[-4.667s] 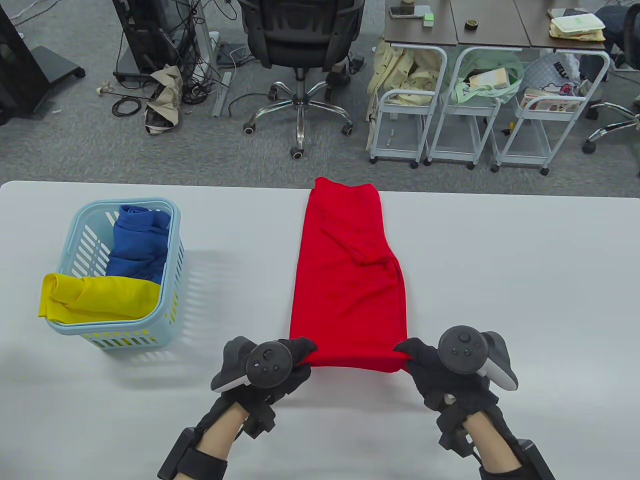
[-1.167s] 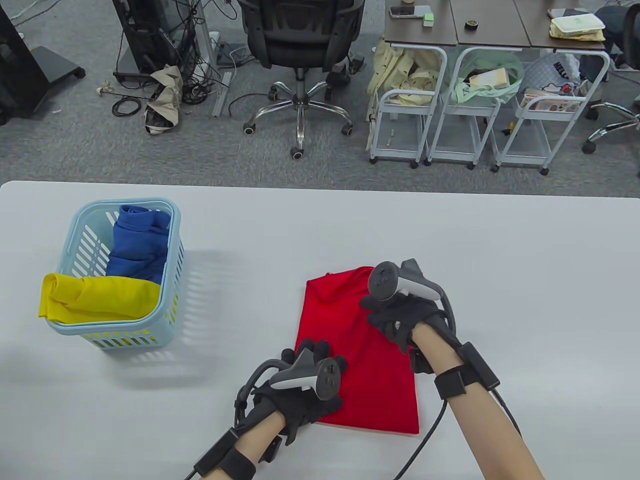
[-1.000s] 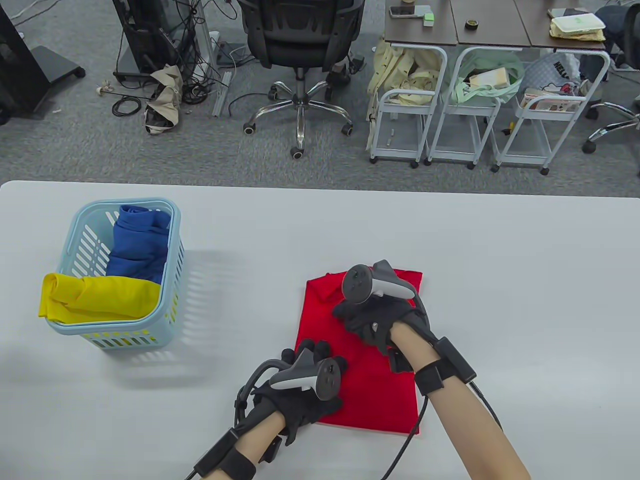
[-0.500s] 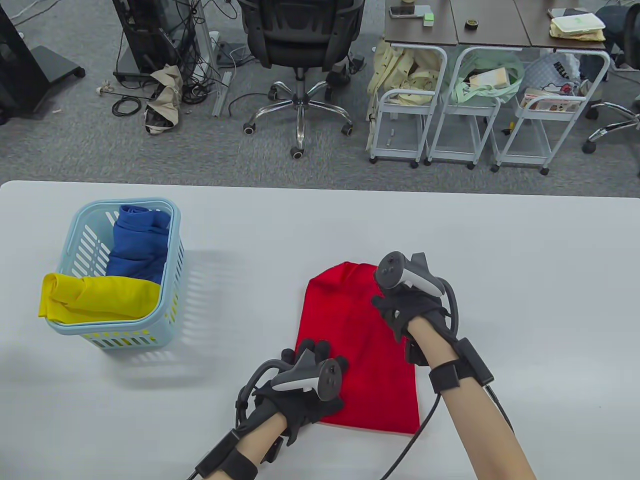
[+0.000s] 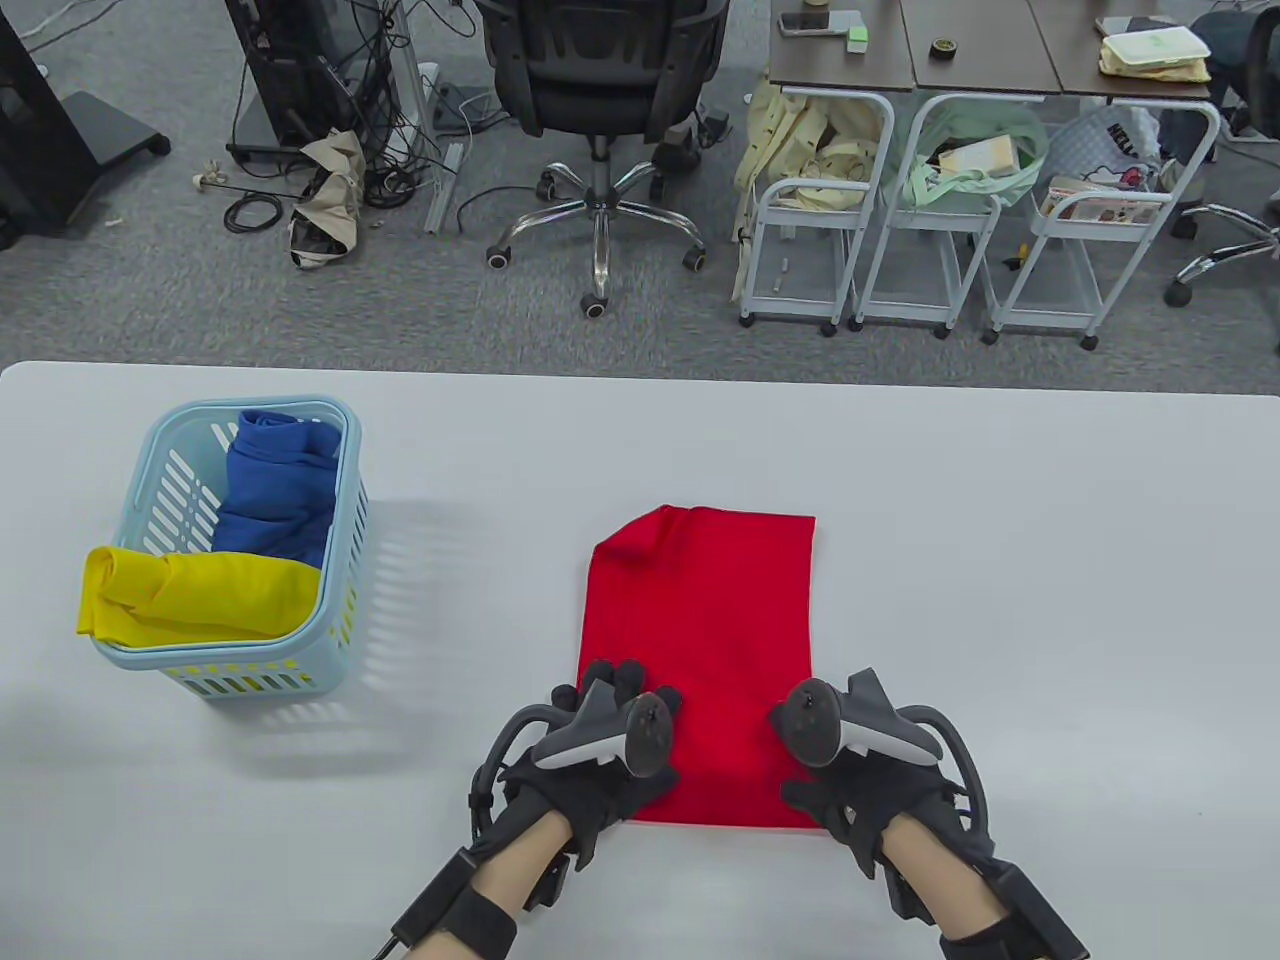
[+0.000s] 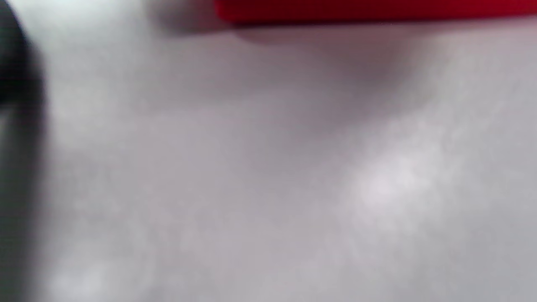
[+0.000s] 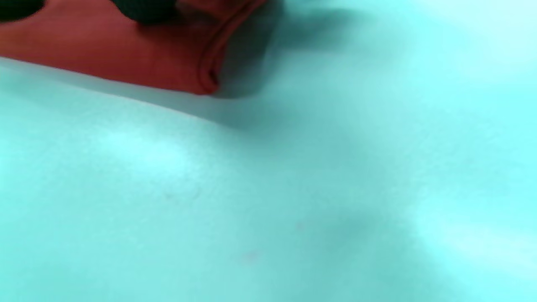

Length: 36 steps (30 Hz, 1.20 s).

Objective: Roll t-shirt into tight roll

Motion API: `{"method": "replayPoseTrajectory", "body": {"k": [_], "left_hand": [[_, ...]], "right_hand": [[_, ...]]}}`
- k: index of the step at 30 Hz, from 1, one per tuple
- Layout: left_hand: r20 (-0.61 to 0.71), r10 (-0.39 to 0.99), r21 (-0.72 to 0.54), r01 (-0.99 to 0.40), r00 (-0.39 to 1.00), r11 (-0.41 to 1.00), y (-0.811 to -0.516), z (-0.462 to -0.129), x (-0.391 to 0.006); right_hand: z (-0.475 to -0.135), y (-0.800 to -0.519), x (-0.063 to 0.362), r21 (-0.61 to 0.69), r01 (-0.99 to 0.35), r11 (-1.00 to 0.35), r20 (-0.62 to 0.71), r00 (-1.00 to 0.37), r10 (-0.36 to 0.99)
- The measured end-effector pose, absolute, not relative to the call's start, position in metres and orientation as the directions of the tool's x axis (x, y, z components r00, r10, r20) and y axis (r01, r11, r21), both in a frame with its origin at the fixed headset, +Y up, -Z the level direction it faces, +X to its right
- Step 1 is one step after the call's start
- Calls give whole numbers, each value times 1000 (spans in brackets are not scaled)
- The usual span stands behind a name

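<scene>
Hands palm-down on folded red t-shirt (image 5: pixel 700 640) near edge — left hand (image 5: pixel 590 780) fingers flat, right hand (image 5: pixel 860 790) grip unclear.

Table view: bright, even overhead light, sharp focus, no glare on table (image 5: pixel 1000 560). Basket (image 5: pixel 345 520) casts soft slatted shadow to its right. Slight wide-angle bend at edges. Left wrist view: heavily blurred, out of focus, grey w/ pale sheen patch; red t-shirt (image 6: pixel 369 10) edge smeared, faint shadow under it. Right wrist view: strong cyan colour cast, blurred; shirt looks orange-red, dark shadow beside hem.
</scene>
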<state>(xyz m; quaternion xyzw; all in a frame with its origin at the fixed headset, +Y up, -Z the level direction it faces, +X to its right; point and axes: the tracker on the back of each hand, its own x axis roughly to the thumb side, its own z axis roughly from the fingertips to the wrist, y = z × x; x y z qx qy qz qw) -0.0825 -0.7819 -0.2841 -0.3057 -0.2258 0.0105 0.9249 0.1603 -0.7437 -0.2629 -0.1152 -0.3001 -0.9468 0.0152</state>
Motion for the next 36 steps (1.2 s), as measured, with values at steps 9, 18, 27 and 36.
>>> {"method": "replayPoseTrajectory", "body": {"k": [9, 18, 27, 36], "left_hand": [[392, 247, -422, -66, 886, 904, -744, -278, -116], [525, 85, -342, 118, 847, 932, -738, -264, -96], [580, -120, -272, 330, 806, 904, -750, -259, -84], [554, -28, -264, 208, 832, 942, -747, -267, -89]], "right_hand": [[-245, -742, 143, 449, 140, -883, 411, -909, 64], [-252, -753, 152, 469, 133, -873, 390, -918, 69], [-258, -755, 157, 420, 147, -896, 360, -933, 16], [-266, -751, 164, 377, 65, -924, 354, -932, 79]]}}
